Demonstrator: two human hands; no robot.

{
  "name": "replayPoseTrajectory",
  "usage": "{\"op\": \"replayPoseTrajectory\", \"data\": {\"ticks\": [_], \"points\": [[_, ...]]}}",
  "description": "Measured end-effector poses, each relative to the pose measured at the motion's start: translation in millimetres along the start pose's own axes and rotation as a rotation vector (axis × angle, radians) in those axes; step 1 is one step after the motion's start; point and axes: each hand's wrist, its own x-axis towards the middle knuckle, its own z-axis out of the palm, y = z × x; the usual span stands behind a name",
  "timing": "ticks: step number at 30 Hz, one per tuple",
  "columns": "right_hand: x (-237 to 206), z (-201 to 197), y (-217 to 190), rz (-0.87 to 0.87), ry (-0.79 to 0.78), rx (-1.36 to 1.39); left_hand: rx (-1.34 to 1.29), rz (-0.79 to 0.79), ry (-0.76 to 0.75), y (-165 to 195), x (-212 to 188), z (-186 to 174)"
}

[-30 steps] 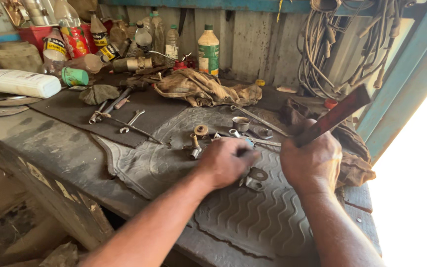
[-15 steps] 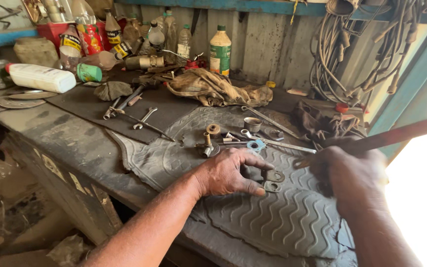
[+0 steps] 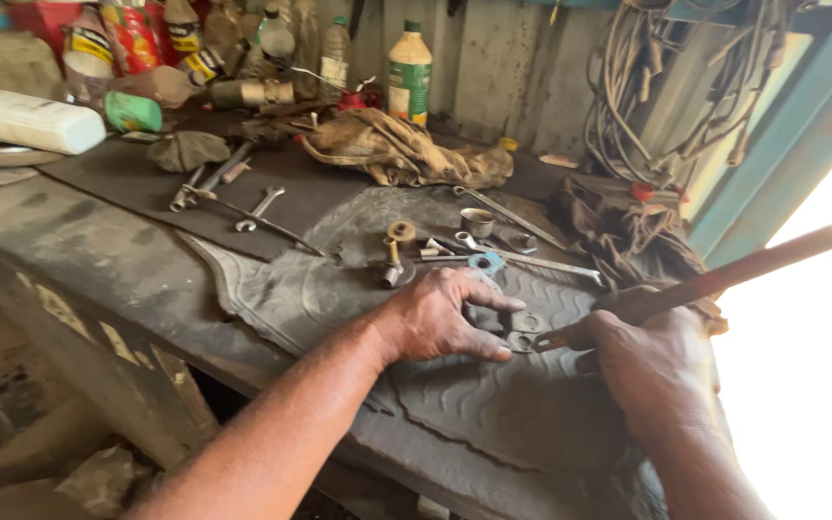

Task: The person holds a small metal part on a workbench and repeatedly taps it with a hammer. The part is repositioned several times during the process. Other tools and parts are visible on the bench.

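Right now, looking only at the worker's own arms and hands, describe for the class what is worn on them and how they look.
Nothing is worn: no gloves, sleeves, watch or rings show. Both forearms are bare up to the picture's edge. The left hand and right hand look grimy and dusty, with creased knuckles. The left forearm shows fine hair and raised sinews.

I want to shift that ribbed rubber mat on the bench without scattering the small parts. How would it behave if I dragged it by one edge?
The rubber mat would probably flex rather than slide flat: its near-left edge already curls up. It looks thick, so likely heavy and grippy on the workbench. The loose metal parts on it could roll or shift.
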Motion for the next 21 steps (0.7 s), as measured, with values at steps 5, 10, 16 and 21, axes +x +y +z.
{"op": "replayPoseTrajectory", "data": {"ticks": [5,10,16,21], "points": [[2.0,5.2,1.8,0.114,0.054,0.016,-0.063,0.051,0.03,-0.4,0.3,1.5],[3.1,6.3,3.4,0.044,0.018,-0.109,-0.045,-0.058,-0.014,-0.3,-1.8,0.0],[6.2,4.5,8.5,-0.089,0.046,-0.257,-0.079,0.015,-0.015,0.9,0.1,-0.2],[4.2,6.0,6.4,0.02,-0.007,-0.148,-0.103,-0.075,-0.031,1.5,-1.3,-2.7]]}}
